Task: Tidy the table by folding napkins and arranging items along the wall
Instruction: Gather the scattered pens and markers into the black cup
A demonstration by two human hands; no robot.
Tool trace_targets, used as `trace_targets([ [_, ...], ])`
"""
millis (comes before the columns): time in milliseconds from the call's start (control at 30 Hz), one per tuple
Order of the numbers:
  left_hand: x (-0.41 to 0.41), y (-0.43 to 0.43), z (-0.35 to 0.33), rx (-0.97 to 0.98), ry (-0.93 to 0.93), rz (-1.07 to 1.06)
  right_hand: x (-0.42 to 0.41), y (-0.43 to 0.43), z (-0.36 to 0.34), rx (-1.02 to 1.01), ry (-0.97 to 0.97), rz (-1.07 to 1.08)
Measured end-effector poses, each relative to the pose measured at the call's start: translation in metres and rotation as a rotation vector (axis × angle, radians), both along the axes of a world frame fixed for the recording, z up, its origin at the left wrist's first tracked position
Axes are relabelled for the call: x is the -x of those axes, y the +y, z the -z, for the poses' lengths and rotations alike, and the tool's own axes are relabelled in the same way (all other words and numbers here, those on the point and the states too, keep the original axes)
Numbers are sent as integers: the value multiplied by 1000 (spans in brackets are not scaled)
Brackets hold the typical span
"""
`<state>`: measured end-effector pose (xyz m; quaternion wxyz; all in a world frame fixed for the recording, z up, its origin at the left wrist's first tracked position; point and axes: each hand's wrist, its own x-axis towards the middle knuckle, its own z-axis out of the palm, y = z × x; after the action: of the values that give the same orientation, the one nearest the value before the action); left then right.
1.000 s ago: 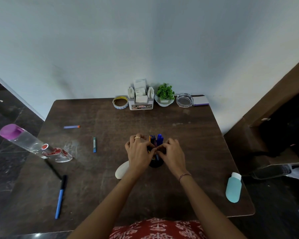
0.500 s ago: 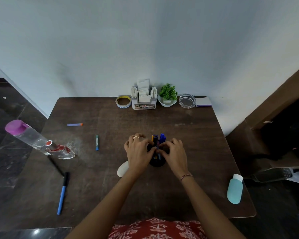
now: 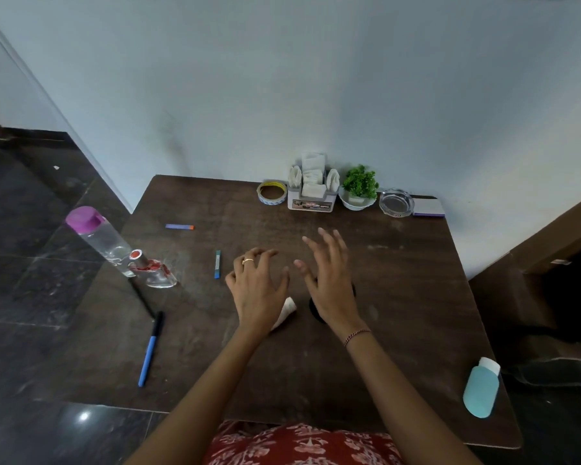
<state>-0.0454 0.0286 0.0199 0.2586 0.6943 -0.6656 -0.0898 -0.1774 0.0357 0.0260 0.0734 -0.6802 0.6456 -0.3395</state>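
Release: left hand [image 3: 257, 290] & right hand [image 3: 329, 283] lifted off the black round pen holder [image 3: 313, 308], fingers spread, holding nothing. Holder stayed mid dark wooden table [image 3: 399, 297], half hidden under right palm; wall row not reached yet.

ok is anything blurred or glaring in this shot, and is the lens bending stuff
Head view: the left hand and right hand look a little motion-smeared, the napkin holder crisper; one glare spot on the glossy floor; the wide-angle lens bows the table edges; light is soft, shadows faint.
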Motion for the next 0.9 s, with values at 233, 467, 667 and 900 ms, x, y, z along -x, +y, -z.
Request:
trace_targets([
  [233, -57, 14, 10, -83, -136, -126, -55, -8, 4, -84, 212, -246],
  [467, -113, 35, 37, -207, -213, -249, -109, -13, 32, -140, 364, -401],
  [667, -151, 51, 54, -310, -227, -327, -153, -12, 57, -162, 460, -533],
  [900, -189, 64, 72, -396, -218, -380, -195, -13, 89, -249, 544, -680],
])
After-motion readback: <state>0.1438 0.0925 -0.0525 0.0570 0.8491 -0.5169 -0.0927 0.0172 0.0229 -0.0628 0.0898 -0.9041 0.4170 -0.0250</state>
